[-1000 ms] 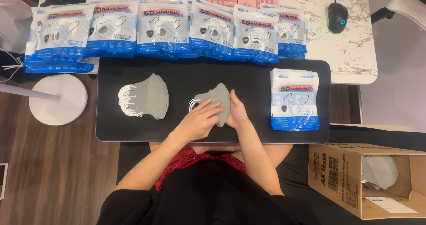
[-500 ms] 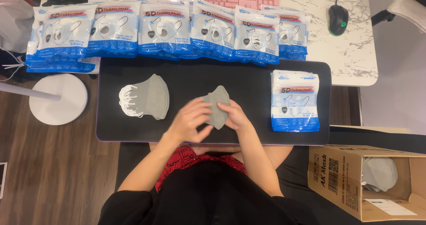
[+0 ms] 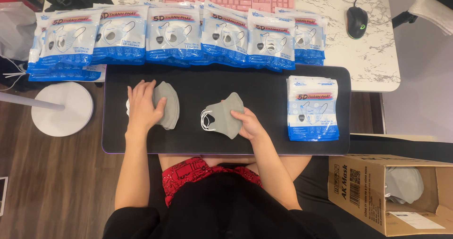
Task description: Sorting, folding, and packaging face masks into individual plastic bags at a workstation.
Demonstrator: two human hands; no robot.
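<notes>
While flat, left hand atop masks

Black mat: mask stack, single mask, mask packet.

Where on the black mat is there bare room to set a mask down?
The black mat is bare between the mask in the right hand and the lone packet. Smaller gap between the mask stack under the left hand and that mask. Packet row crowds the back edge.
</notes>
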